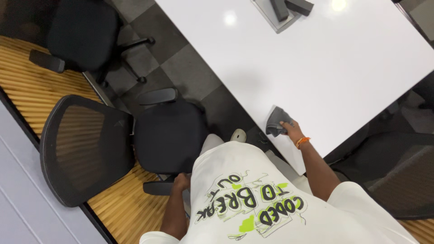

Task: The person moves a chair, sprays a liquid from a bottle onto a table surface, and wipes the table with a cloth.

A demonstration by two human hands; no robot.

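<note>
Meanwhile right hand [291,129] grips grey cloth [276,120], arm extended.

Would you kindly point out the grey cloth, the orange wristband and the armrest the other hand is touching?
grey cloth [275,121], head view, on its bunched middle.
orange wristband [302,141], head view, on the band at the wrist.
armrest [159,187], head view, on its black pad.

The left hand [181,181] is partly hidden behind the white shirt [253,199], its fingers not visible. The grey cloth [276,121] covers the right hand's [289,129] fingertips. The top edge cuts off the desk [316,68] and its grey tray [282,13].
</note>
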